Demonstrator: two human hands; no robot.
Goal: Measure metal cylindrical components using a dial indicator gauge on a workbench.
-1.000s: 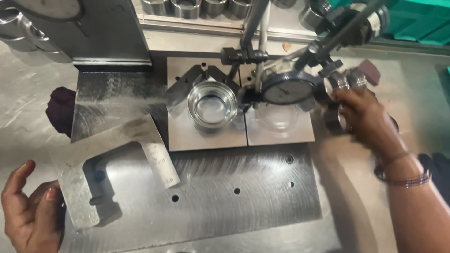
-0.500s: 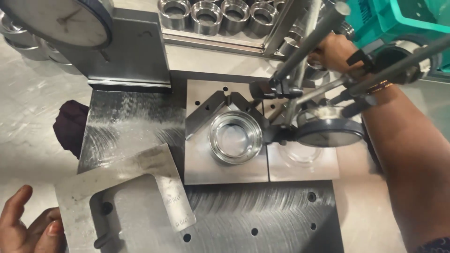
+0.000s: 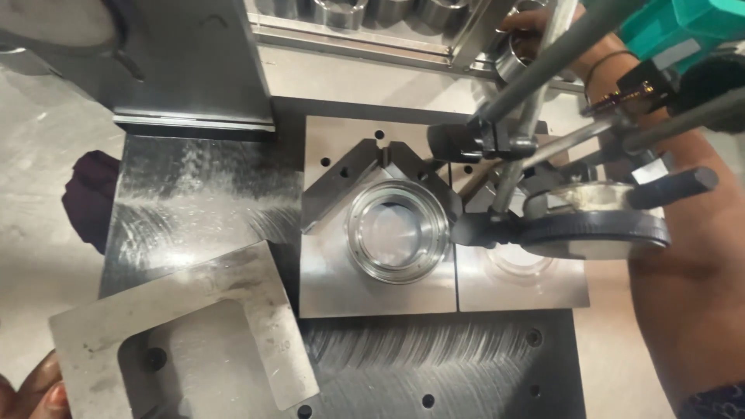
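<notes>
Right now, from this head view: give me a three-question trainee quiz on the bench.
1. True or false: the shiny metal ring sits against the V-shaped steel block.
2. Which hand reaches to the rack of metal rings at the top? A) left B) right
3. What does the left hand touch?

Key:
1. True.
2. B, the right hand.
3. The flat grey notched steel plate, at its lower left corner.

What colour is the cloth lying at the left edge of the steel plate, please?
The cloth is dark maroon, seen in the head view.
</notes>
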